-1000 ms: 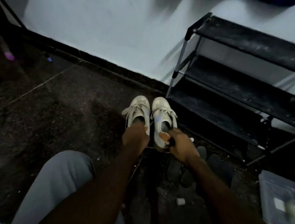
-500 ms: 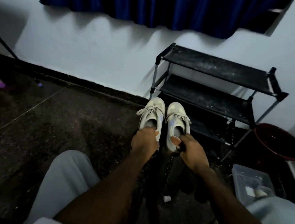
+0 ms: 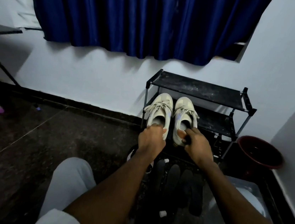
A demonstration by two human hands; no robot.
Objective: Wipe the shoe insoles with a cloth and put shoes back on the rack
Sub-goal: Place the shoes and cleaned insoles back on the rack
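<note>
Left hand [image 3: 151, 139] grips the heel of the left sneaker [image 3: 160, 109], and right hand [image 3: 199, 147] pinches the right sneaker [image 3: 184, 114] at its heel. Both are side by side, right at the rack [image 3: 197, 89], by its middle shelf.

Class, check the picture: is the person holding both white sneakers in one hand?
No, the left hand grips the left sneaker at its heel and the right hand grips the right sneaker.

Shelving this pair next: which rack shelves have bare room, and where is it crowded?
Top shelf is bare between its corner posts. Middle shelf shows bare right of the held sneakers. Crowded: the floor before the rack, where dark insoles lie side by side.
</note>
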